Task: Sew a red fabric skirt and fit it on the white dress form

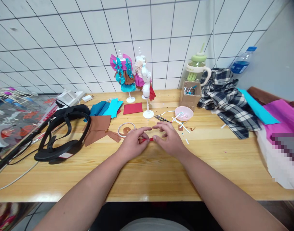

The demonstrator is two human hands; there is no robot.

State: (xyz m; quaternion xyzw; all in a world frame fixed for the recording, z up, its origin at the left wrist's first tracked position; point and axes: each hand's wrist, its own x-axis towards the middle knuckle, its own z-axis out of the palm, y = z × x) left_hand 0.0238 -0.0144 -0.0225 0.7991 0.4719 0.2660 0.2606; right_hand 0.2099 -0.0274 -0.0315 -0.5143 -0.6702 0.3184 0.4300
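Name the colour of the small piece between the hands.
The small piece is red, as the head view shows.

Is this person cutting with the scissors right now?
No, the scissors lie on the table beyond the right hand, and the left hand holds a small red piece.

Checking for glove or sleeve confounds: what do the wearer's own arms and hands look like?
Left forearm and right forearm bare, no sleeves in view. Left hand and right hand ungloved; no watch, rings or cables visible. Light grey clothing at the bottom edge.
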